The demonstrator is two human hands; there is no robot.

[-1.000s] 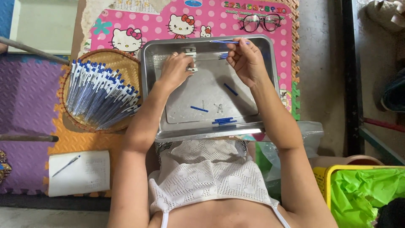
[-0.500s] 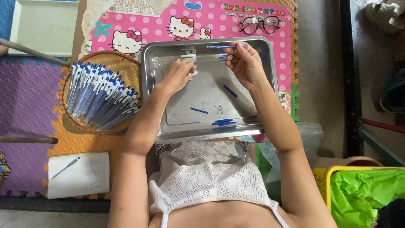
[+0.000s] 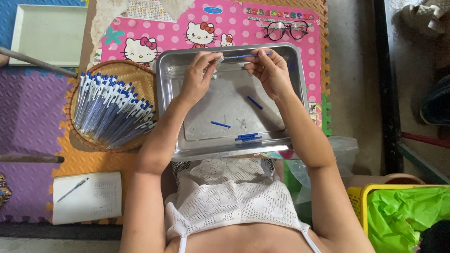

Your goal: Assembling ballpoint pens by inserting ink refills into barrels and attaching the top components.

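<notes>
- Left hand (image 3: 199, 70) pinched a small clear pen tip piece (image 3: 219, 59); right hand (image 3: 269, 70) pinched one thin blue pen refill (image 3: 243, 56), both over the far end of the steel tray (image 3: 290, 93).
- Tip piece and refill met end to end.
- Loose blue pieces in tray: two single, plus a small cluster (image 3: 247, 137) at the near rim, count unclear.
- One wicker basket (image 3: 136, 70) of many assembled pens beside tray.
- One pair of eyeglasses (image 3: 285, 30); one notepad (image 3: 93, 199) with one pen.
</notes>
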